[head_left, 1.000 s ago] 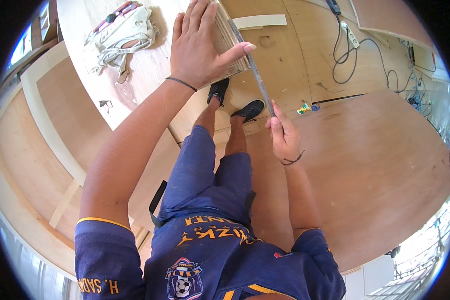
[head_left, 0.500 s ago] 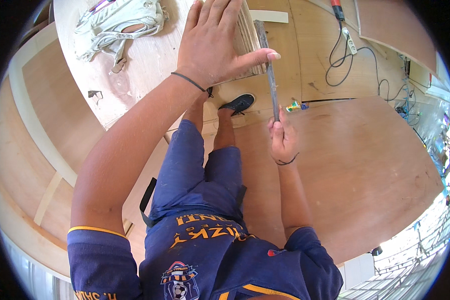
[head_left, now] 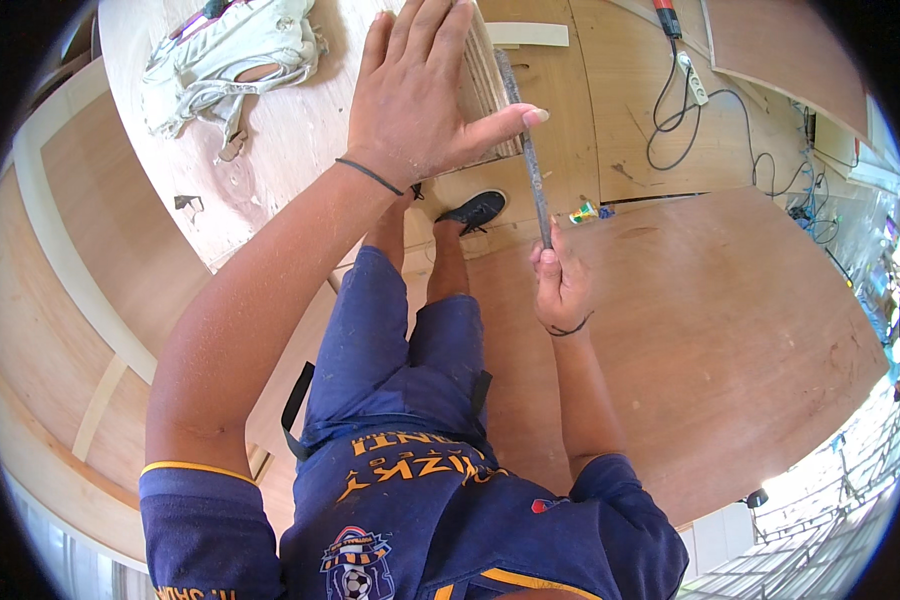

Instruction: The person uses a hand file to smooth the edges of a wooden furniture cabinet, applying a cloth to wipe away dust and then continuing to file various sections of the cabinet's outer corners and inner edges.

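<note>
My left hand (head_left: 406, 95) lies flat on a stack of pale boards (head_left: 480, 75) with its fingers stretched out. Its thumb reaches sideways past the boards' right edge and crosses over a long, narrow grey bar that looks like a file (head_left: 532, 160). Around the bar's near end, my right hand (head_left: 562, 285) is closed in a grip. The bar points away from me and its far part runs along the layered edge of the boards. Whether my left thumb presses on the bar or only passes above it, I cannot tell.
A pale crumpled cloth (head_left: 232, 65) lies on the wooden work surface (head_left: 185, 165) at the left. A large brown sheet (head_left: 670, 330) rests on the right. Beyond it are a white power strip (head_left: 692, 80), loose cables and a small coloured packet (head_left: 584, 212). My shoe (head_left: 478, 208) stands below.
The bar and my right hand have shifted slightly left and toward me. My left hand stays flat on the boards. The whole view has moved a little.
</note>
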`<action>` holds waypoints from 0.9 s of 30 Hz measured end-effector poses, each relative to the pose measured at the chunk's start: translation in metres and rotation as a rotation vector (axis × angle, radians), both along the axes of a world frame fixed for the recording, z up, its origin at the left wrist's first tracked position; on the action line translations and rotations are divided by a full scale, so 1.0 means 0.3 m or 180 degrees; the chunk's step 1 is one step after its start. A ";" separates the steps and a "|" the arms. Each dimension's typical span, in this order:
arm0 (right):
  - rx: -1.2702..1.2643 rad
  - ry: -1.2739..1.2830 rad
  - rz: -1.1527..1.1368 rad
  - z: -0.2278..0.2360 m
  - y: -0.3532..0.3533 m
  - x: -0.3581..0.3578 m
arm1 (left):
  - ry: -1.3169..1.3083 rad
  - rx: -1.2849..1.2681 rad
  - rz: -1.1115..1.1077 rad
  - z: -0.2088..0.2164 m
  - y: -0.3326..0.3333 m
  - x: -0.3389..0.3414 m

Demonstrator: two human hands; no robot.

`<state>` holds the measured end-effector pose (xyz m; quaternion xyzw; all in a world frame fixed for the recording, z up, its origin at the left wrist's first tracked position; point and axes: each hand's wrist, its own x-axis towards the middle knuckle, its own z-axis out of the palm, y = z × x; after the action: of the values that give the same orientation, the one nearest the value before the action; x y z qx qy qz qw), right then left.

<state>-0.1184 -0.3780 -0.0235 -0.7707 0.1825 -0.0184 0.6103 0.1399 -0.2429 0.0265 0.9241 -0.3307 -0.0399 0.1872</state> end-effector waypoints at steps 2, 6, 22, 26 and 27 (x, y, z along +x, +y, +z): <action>-0.0064 0.0037 0.0020 0.004 -0.004 0.004 | -0.0003 0.0055 0.0008 0.002 0.002 0.000; -0.0184 0.0040 -0.0005 0.013 0.001 0.013 | 0.0017 0.0085 0.0003 0.005 0.002 0.001; -0.0554 -0.0289 0.0018 -0.001 -0.017 0.117 | -0.0108 -0.0534 -0.0067 -0.050 0.005 -0.005; -0.0185 -0.0209 0.0017 0.017 -0.024 0.106 | -0.0174 -0.0786 -0.0114 -0.080 0.020 -0.001; -0.0098 -0.0300 -0.0082 0.005 -0.015 0.094 | -0.0138 -0.0823 -0.0116 -0.082 0.027 0.006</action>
<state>-0.0903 -0.3824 -0.0218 -0.7758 0.1632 -0.0653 0.6060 0.1417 -0.2346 0.0018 0.8868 -0.3538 0.0197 0.2967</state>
